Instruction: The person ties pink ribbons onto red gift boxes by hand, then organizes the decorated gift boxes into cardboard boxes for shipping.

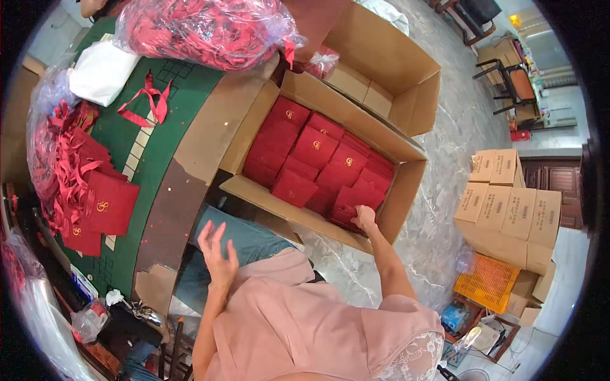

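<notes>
In the head view, my right hand reaches into an open cardboard box. Its fingers are closed on a red cloth pouch at the near right corner. Rows of red pouches with gold lettering fill much of the box. My left hand is held above my lap, fingers spread, with nothing in it. To its left, a pile of red pouches with loose red straps lies on the green table.
Another open carton stands behind the box. A clear plastic bag of red straps and a white bag are on the table. Stacked cartons and an orange crate stand at the right. A chair is farther back.
</notes>
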### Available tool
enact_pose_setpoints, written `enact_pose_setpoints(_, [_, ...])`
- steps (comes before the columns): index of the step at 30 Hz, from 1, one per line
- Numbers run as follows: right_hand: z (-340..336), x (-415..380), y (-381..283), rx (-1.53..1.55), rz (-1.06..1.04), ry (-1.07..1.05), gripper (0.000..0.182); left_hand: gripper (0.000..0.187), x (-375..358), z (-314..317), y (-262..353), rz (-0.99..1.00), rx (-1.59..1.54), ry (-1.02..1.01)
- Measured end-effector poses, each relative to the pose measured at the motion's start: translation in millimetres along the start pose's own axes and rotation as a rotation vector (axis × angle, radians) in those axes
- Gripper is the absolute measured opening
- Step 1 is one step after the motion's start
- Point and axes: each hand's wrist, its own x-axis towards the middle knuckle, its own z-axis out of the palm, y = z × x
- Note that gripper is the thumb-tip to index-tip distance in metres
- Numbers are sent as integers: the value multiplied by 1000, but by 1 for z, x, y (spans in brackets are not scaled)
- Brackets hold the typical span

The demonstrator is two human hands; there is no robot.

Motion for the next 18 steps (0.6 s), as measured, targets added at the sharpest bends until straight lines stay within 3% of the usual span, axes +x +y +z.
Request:
enact_pose_setpoints(4, [-37, -1, 5, 18, -7, -67, 42, 49, -4, -3, -6, -18, -27, -14])
enact_pose_setpoints(5, [-46, 4, 8, 12, 2, -128, 55, 49, -4, -4, -6, -16, -33, -11])
enact_pose_setpoints(6, [-41, 7, 16, 9, 5, -122, 55, 49, -4, -5, -6, -17, -27, -13])
enact_pose_setpoints(8, [-27, 24, 29, 34, 16, -62, 80, 48, -2, -5, -7, -19, -24, -3])
enact_pose_setpoints(9, [-38, 26, 22, 159, 199, -217, 125, 48, -3, -6, -7, -25, -17, -2])
enact_pose_setpoints(10, [-38, 27, 15, 156, 193, -218, 125, 47, -4, -7, -8, -32, -8, -3])
enact_pose_setpoints(12, [-29, 28, 10, 39, 335, -9, 150, 47, -5, -6, -8, -44, -10, -2])
enact_pose_setpoints(13, [-26, 33, 16, 98, 316, -27, 164, 47, -6, -6, -8, -52, -16, -3])
enact_pose_setpoints(17, [-13, 51, 26, 1, 233, 35, 163, 48, -4, 2, -7, -85, -10, -30])
enact_pose_setpoints(18, [-12, 57, 26, 60, 262, -46, 163, 47, -2, 3, -4, -93, -10, -41])
